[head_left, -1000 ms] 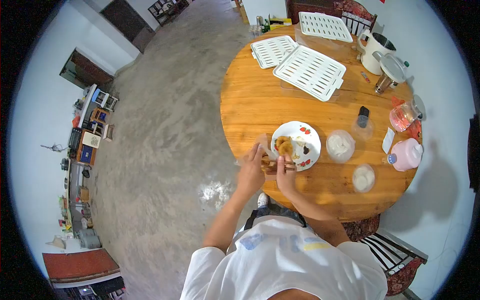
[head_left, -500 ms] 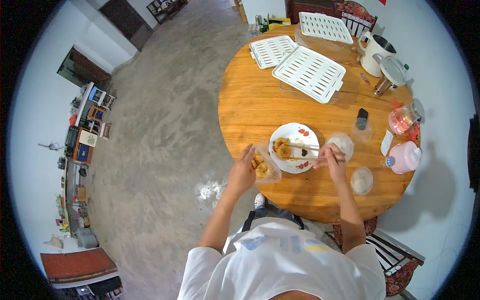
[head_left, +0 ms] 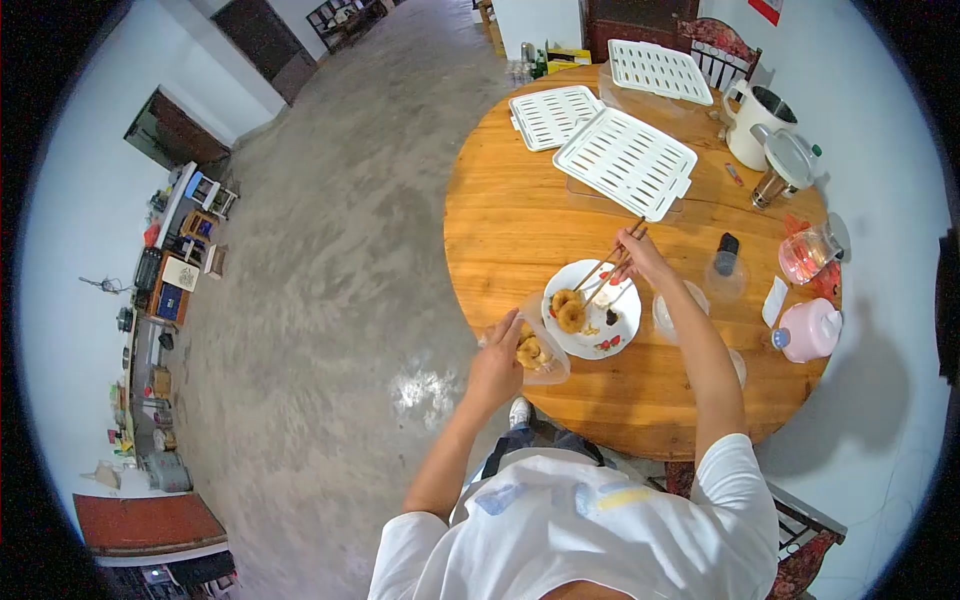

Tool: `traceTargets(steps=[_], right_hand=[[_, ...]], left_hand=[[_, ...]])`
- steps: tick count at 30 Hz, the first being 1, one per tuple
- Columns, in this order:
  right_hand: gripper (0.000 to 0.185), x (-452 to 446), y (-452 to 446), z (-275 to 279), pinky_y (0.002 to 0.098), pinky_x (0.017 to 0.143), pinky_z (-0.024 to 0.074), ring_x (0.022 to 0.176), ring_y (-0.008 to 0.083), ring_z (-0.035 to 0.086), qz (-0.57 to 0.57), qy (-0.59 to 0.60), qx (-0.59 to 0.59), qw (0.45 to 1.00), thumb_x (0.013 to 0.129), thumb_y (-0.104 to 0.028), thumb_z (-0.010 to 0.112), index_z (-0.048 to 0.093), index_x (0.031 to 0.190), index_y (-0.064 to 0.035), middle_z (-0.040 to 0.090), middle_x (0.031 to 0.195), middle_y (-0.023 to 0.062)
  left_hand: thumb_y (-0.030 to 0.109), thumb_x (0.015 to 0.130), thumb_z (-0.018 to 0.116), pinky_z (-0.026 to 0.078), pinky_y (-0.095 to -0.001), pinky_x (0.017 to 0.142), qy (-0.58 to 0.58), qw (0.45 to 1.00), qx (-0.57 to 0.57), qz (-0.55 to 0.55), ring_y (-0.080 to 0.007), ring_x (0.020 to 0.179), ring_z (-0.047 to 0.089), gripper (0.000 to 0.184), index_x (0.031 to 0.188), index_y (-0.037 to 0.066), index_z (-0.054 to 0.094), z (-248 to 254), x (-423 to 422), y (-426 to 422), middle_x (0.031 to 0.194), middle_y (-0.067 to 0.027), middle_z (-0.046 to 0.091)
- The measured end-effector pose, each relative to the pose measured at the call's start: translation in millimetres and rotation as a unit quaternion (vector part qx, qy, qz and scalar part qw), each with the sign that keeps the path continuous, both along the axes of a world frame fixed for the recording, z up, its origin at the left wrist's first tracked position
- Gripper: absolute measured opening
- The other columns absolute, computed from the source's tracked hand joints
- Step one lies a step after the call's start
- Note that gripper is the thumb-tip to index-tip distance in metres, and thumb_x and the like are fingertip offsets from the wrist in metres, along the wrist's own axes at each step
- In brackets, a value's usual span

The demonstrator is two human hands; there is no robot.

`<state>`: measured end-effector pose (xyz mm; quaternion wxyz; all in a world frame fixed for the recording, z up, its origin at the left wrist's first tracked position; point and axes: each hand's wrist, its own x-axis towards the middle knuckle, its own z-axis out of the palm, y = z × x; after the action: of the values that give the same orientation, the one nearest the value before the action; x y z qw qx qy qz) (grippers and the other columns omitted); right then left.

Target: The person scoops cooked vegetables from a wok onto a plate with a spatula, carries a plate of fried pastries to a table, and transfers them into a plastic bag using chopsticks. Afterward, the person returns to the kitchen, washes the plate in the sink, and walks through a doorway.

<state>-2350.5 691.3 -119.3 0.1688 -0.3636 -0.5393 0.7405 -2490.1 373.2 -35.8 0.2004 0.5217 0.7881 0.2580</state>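
My right hand [head_left: 636, 254] is closed around a pair of wooden chopsticks [head_left: 600, 282], whose tips reach down to golden ring-shaped fried pieces [head_left: 571, 312] on a white plate [head_left: 622, 338] with red strawberry prints. A small dark lump [head_left: 611, 317] lies on the plate too. My left hand [head_left: 498, 362] grips a clear plastic container [head_left: 551, 374] at the plate's lower left. Inside it are more golden fried pieces [head_left: 531, 350]. My right forearm partly covers a round clear tub [head_left: 664, 316] to the right of the plate.
White slotted trays [head_left: 627, 160] stand toward the back of the round wooden table [head_left: 500, 215]. Along the right edge are a cream pitcher [head_left: 748, 130], a glass jug [head_left: 805, 252], a pink bottle [head_left: 810, 330] and a dark-handled clear cup [head_left: 726, 265]. A chair [head_left: 805, 560] stands at lower right.
My right hand has swung from the plate's right side to its upper right, so the chopsticks now slant down from above. My left hand still holds the container; the view has shifted slightly.
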Motion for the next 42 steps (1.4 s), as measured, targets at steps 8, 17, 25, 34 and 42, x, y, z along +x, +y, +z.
traceTargets(steps=[8,17,25,34,42], right_hand=[[0.037,5.1,-8.0,-13.4,0.0286,0.03,0.0434,0.036,0.0191,0.054,-0.046,0.038,0.087,0.994,0.097,-0.036,0.043,0.047,0.08,-0.0038,0.048,0.052,0.0066],[0.03,54.3,-14.8,9.3,0.0271,0.031,0.0413,0.043,0.0191,0.056,0.002,0.038,0.047,0.998,0.098,-0.034,0.041,0.048,0.086,-0.0077,0.052,0.065,0.0066],[0.031,19.8,-2.0,11.9,0.0282,0.033,0.0445,0.045,0.0219,0.059,0.081,-0.04,-0.001,0.996,0.098,-0.035,0.041,0.049,0.089,-0.0062,0.055,0.069,0.009],[0.037,21.1,-13.0,-19.4,0.033,0.034,0.0492,0.039,0.0248,0.057,-0.019,-0.013,0.084,0.996,0.097,-0.035,0.044,0.047,0.081,-0.0015,0.052,0.057,0.011],[0.034,69.2,-40.4,14.1,0.0317,0.038,0.0519,0.046,0.0223,0.062,-0.11,0.007,0.066,0.992,0.098,-0.034,0.043,0.047,0.084,-0.0029,0.055,0.062,0.0094]], left_hand=[[-0.009,0.067,0.045,0.047,-0.0421,0.09,-0.02,1.0,0.017,0.011,-0.038,0.117,0.048,0.067,0.134,0.001,0.04,-6.3,-3.7,-5.6,0.143,-0.014,0.037],[-0.006,0.065,0.055,0.041,-0.0439,0.093,-0.006,0.998,0.067,-0.004,-0.0398,0.108,0.051,0.067,0.131,0.003,0.046,-26.2,-11.2,-0.4,0.141,-0.0129,0.041],[-0.006,0.063,0.054,0.041,-0.0454,0.088,0.041,0.996,0.08,-0.017,-0.036,0.108,0.054,0.067,0.128,0.002,0.047,-14.4,-6.1,1.7,0.136,-0.0172,0.047],[-0.007,0.064,0.052,0.04,-0.0454,0.095,0.015,0.992,0.118,-0.032,-0.0392,0.113,0.05,0.07,0.133,0.002,0.042,-38.8,-17.8,4.6,0.14,-0.0168,0.041],[-0.009,0.065,0.049,0.044,-0.0446,0.095,-0.028,0.997,0.032,-0.062,-0.0454,0.112,0.046,0.074,0.137,0.003,0.037,-27.8,-18.0,7.1,0.147,-0.0112,0.031]])
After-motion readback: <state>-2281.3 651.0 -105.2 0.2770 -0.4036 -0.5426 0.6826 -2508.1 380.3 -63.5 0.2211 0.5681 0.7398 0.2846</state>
